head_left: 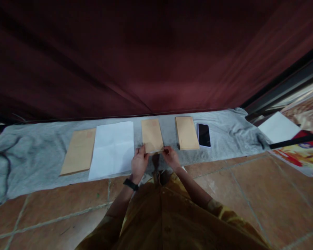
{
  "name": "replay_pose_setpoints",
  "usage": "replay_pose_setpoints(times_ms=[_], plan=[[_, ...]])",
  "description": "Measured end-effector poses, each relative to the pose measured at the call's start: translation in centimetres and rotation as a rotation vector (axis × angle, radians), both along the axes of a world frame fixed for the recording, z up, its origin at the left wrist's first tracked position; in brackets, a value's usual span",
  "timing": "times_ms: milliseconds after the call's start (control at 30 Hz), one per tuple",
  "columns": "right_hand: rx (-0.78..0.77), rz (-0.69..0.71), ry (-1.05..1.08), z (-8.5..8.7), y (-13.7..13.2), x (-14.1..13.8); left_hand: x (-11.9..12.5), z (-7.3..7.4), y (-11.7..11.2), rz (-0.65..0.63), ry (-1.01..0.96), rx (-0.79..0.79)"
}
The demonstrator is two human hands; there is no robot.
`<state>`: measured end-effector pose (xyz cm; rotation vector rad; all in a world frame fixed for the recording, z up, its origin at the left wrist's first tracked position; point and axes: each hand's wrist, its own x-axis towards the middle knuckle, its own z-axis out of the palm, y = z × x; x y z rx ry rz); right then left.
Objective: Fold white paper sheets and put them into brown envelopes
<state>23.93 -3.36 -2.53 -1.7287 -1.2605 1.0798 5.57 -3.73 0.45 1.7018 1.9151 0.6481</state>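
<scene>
A brown paper envelope [152, 134] lies straight in front of me on the grey cloth, a faint reddish mark near its far edge. My left hand [140, 160] pinches its near left corner, thumb on top. At the near right corner, my right hand [171, 157] grips the same envelope between curled fingers. To the left are white paper sheets [112, 149], partly beside another brown envelope [78, 151]. On the right lies a stack of brown envelopes [187, 133], with a dark-screened phone [204, 135] just past it.
The grey cloth [226, 139] runs along the foot of a dark red curtain [156, 69]. Brown floor tiles [219, 184] lie on my side. At the far right are a white sheet [279, 127], a colourful printed package [305, 152] and a dark bar [297, 141].
</scene>
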Motion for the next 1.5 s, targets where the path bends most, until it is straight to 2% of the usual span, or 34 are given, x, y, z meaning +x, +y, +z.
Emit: replay_pose_setpoints(times_ms=[133,300,500,633,833,1200,1500], plan=[[0.091,0.069,-0.215,0.9,-0.2,0.3,0.1,0.1,-0.3,-0.158,0.185,0.145],[0.357,0.39,-0.518,1.2,0.5,0.7,-0.7,-0.7,0.7,-0.313,0.238,0.173],[0.371,0.532,-0.69,0.3,1.4,0.7,-1.3,-1.0,1.0,-0.387,0.387,0.17],[0.377,0.539,-0.784,-0.2,1.5,0.7,-1.6,-1.5,1.1,-0.428,0.489,0.194],[0.385,0.546,-0.847,0.1,1.6,0.6,-2.0,-2.1,1.2,-0.493,0.592,0.165],[0.43,0.557,-0.866,-0.2,1.7,0.7,-2.1,-1.7,0.8,-0.531,0.574,0.146],[0.446,0.534,-0.781,-0.4,1.5,1.1,-1.8,-1.7,0.5,-0.499,0.577,0.198]])
